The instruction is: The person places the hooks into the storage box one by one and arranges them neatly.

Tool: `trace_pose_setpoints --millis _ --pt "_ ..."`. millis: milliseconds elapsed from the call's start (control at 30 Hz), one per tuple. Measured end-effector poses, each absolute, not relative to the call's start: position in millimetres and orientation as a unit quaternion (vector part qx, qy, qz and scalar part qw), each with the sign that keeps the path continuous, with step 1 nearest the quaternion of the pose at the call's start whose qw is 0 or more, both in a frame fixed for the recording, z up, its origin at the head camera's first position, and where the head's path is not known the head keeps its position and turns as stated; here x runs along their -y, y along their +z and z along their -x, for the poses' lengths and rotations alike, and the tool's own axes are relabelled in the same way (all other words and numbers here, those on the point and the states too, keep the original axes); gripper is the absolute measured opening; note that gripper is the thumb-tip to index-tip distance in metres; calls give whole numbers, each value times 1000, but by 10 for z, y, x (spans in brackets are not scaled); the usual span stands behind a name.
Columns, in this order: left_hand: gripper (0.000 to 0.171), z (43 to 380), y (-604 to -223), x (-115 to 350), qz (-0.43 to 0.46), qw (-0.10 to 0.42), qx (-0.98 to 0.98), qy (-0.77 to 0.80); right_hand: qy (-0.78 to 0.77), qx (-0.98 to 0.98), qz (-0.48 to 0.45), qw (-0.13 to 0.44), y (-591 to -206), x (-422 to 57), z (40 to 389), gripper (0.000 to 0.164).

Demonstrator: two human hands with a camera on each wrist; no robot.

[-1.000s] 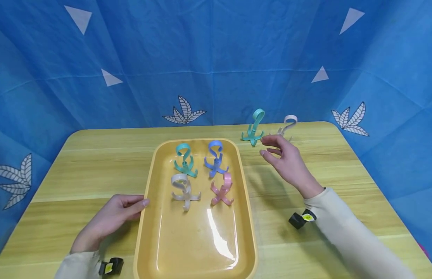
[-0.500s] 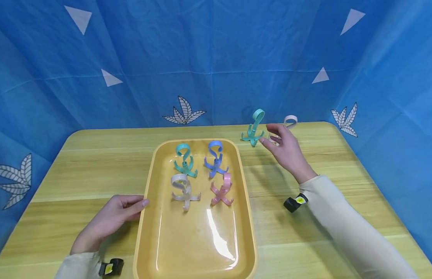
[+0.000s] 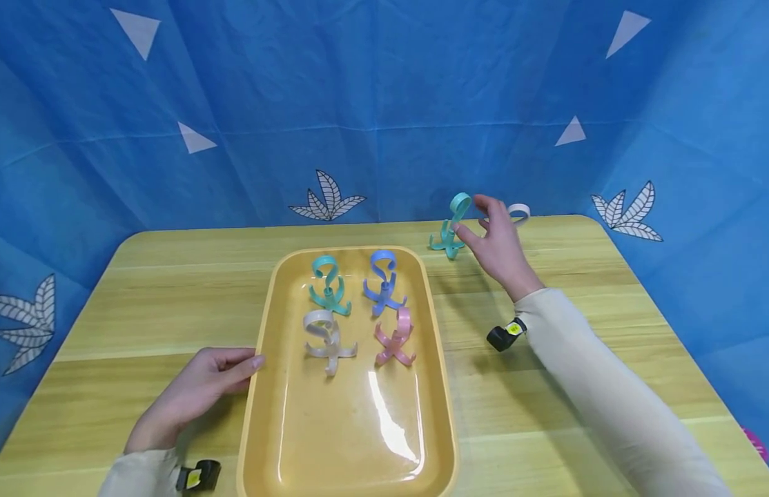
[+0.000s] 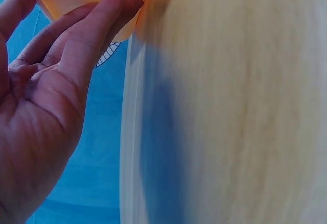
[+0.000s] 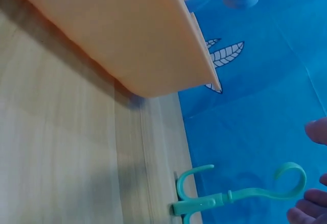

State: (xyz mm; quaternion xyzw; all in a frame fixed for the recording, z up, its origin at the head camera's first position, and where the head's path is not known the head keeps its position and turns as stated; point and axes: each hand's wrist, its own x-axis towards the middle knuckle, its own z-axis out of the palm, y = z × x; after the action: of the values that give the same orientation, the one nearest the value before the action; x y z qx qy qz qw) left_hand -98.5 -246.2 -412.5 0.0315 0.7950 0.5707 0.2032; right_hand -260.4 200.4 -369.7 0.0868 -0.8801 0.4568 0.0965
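Note:
My left hand (image 3: 201, 392) grips the left rim of a yellow plastic tray (image 3: 341, 428), thumb over the edge and fingers against the outer wall. Beyond the tray's far right corner, a green multi-prong hook hanger (image 3: 446, 241) stands on the table. My right hand (image 3: 499, 248) is just right of it, thumb and fingers apart around its stem. In the right wrist view, a gap shows between the fingertips and the curled top of the green hook hanger (image 5: 255, 193). Behind the right hand is a pale hook hanger (image 3: 519, 210), mostly hidden.
Inside the tray stand a green hook hanger (image 3: 329, 293), a blue one (image 3: 384, 290), a white one (image 3: 331, 345) and a pink one (image 3: 395, 342). A blue patterned curtain (image 3: 384, 103) hangs behind the wooden table (image 3: 173, 297).
My right hand has moved away from me and slightly left, from in front of the pale hook hanger to beside the green one. The left hand and tray have stayed put.

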Motion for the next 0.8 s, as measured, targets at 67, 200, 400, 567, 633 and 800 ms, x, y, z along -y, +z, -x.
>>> trace_pose_setpoints --millis 67,200,400,567,633,800 --pt "46 992 -4133 2467 -33 206 -790 576 459 878 -79 109 -3702 -1992 2638 61" --pt "48 997 -4153 2474 -33 217 -772 596 468 874 -61 119 -3719 -1966 2701 60" --pt "48 987 -4181 2501 -36 217 -772 596 469 875 -40 116 -3754 -1922 2811 61" --pt "46 984 -4194 2528 -35 214 -777 591 449 889 -27 93 -3773 -1898 2902 64" --pt "45 986 -4194 2534 -35 212 -780 588 446 891 -23 86 -3777 -1893 2929 64" --pt "47 990 -4189 2552 -37 220 -780 585 459 883 -19 94 -3785 -1882 2974 65"
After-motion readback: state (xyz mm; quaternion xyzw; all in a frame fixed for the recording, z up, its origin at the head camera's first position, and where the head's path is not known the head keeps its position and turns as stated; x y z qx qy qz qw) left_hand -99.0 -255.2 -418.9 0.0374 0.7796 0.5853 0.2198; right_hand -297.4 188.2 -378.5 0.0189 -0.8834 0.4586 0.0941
